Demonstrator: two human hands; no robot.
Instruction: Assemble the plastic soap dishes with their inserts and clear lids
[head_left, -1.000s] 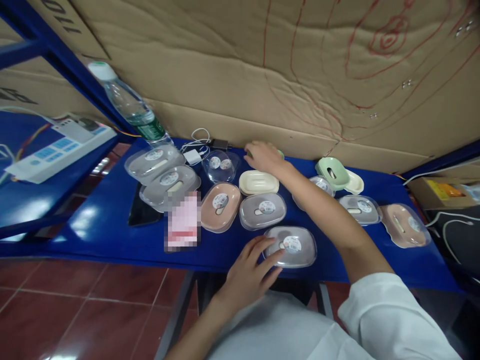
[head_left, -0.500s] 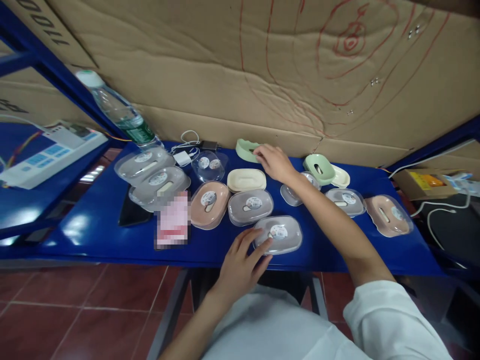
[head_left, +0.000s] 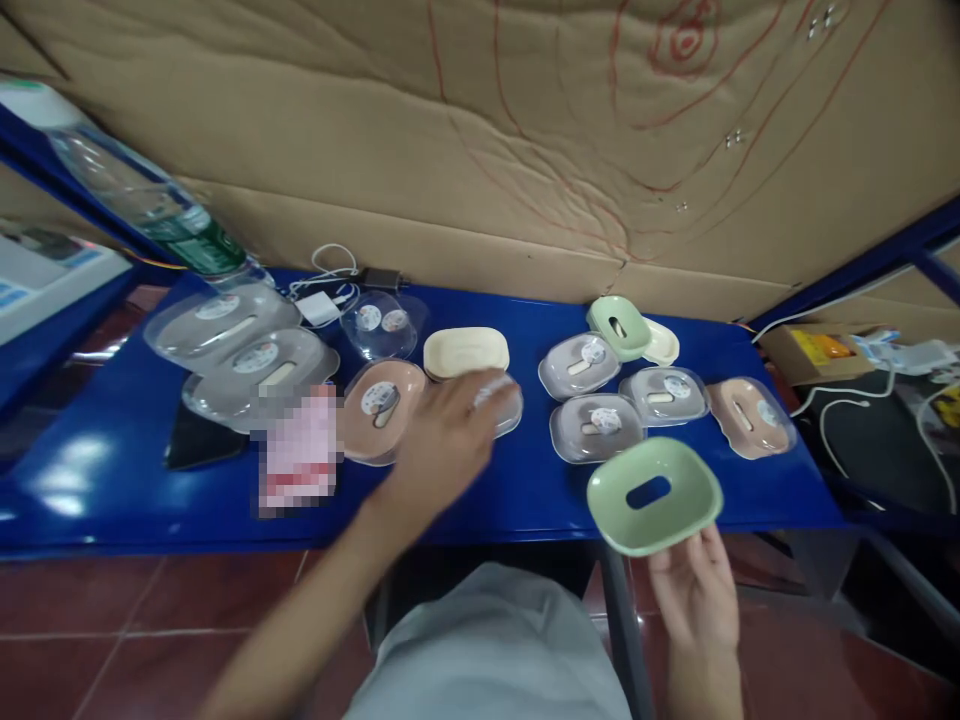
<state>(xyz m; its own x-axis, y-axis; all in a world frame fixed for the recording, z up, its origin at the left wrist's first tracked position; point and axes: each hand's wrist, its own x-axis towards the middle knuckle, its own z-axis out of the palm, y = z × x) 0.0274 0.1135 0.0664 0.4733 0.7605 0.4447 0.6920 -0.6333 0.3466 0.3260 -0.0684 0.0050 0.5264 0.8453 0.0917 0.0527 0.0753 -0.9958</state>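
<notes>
My right hand [head_left: 697, 590] holds a green soap dish [head_left: 685, 495] with an oval slot, tilted up at the table's front edge. My left hand [head_left: 450, 430] is over a grey soap dish with a clear lid [head_left: 510, 405]; its fingers are smeared by motion, and I cannot tell whether they grip the lid. A pink soap dish [head_left: 367, 440] lies just left of that hand. Behind it sits a cream oval tray [head_left: 466, 352]. To the right are lidded grey soap dishes [head_left: 598, 430], a second green dish [head_left: 622, 322] with a cream tray [head_left: 661, 342] and a pink lidded dish [head_left: 752, 418].
Two stacked lidded dishes [head_left: 259, 375], a water bottle [head_left: 180, 225], a dark phone-like slab [head_left: 199, 440] and a pixelated pink item [head_left: 300, 445] are on the left. A clear lid [head_left: 379, 325] and a white charger [head_left: 319, 308] lie behind. A cardboard panel [head_left: 337, 200] closes the back.
My right hand took the green dish from the back and brought it to the front right. The front grey dish now lies farther right. My left hand moved left and back to another grey dish.
</notes>
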